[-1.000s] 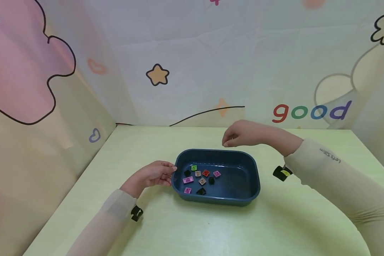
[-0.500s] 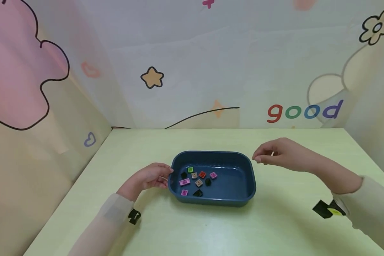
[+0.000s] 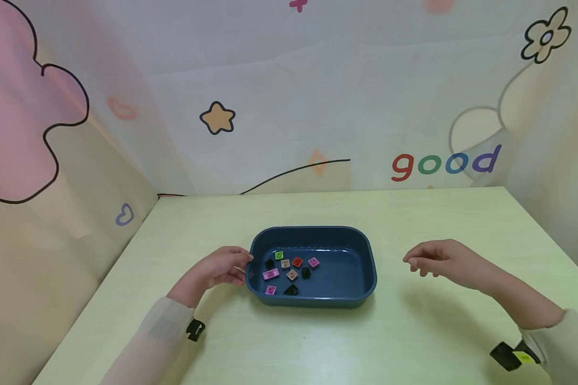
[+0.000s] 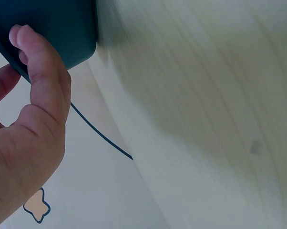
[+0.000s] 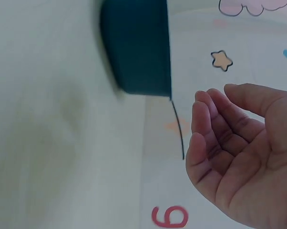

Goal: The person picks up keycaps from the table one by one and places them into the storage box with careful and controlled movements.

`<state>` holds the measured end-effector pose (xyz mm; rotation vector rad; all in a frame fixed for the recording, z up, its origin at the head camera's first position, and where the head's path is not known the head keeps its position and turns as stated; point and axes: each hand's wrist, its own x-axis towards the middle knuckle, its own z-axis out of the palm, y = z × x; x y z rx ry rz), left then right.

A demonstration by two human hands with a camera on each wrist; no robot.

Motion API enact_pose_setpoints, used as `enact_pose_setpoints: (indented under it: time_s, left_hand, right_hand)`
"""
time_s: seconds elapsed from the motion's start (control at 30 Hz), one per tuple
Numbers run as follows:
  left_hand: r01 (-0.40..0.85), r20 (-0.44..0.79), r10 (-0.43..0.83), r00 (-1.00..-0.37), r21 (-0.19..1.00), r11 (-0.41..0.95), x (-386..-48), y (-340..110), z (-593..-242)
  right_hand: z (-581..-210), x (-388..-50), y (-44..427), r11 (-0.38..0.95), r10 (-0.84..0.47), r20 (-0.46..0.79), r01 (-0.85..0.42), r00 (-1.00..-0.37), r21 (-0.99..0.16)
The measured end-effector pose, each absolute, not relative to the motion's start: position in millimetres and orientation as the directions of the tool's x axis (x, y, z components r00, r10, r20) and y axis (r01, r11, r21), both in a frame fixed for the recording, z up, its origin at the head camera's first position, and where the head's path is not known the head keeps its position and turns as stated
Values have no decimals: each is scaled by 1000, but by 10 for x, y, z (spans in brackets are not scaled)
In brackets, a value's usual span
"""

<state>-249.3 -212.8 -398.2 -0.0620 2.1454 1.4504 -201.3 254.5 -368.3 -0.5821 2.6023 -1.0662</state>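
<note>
A dark blue rectangular tub (image 3: 313,301) stands on the table, with several small building bricks lying in its left half. Among them are a green brick (image 3: 279,255), a red brick (image 3: 297,262), a long pink brick (image 3: 271,274) and a black brick (image 3: 291,290). My left hand (image 3: 219,269) holds the tub's left rim; in the left wrist view its fingers (image 4: 43,71) lie against the outer wall and the thumb is at the rim. Right of the tub, my right hand (image 3: 455,263) hovers above the table. Its fingers are loosely curved and the palm (image 5: 248,176) is bare.
The pale green tabletop (image 3: 337,353) runs back to a printed cloth backdrop (image 3: 279,123). A cloth side panel (image 3: 91,235) borders the table on the left. Each wrist carries a small black camera mount, such as the right mount (image 3: 507,355).
My right hand has moved from behind the tub out to the right and nearer to me. The left hand stays at the rim. The whole head view has shifted slightly.
</note>
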Motion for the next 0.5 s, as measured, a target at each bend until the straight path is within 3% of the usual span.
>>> enact_pose_setpoints:
  time_s: [0.5]
  left_hand:
    - [-151,-369,202,-907,734,662,-2442,-2199,-3880]
  right_hand:
    - [-3839,-1859,2953,716,-397,-103,-238,-912,-656]
